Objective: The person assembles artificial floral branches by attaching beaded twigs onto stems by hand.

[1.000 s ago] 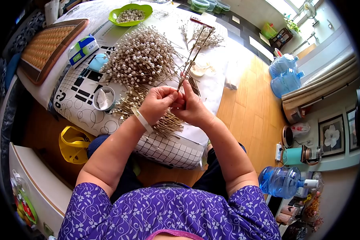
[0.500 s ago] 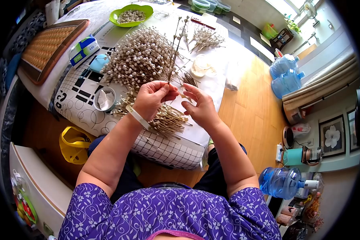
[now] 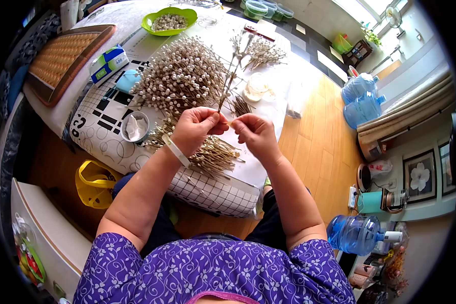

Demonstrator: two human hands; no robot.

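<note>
Between thumb and fingers, my left hand (image 3: 193, 130) grips a few thin brown budded stems (image 3: 230, 76), which point up and away over the table. My right hand (image 3: 257, 136) is pinched closed just right of the stems' lower end, on what looks like a thin pale strip, mostly hidden by the fingers. Beyond my left hand lies a big heap of stems with white bead-like tips (image 3: 180, 76). A second bundle of pale stems (image 3: 215, 156) lies below my hands. Close by are short dark stems (image 3: 240, 106) and a cream-coloured roll (image 3: 256, 87).
On the table are a green bowl (image 3: 150, 24) of small pale pieces, a tissue pack (image 3: 109, 63), a small cup (image 3: 146, 133) with white paper, and a smaller bead-tipped bunch (image 3: 264, 52). A yellow bag (image 3: 93, 192) is at the left, and a water bottle (image 3: 354, 234) at the right.
My right hand's fingers, spread apart before, have closed to a pinch beside my left hand. The held stems have tilted to the right and their tops have moved.
</note>
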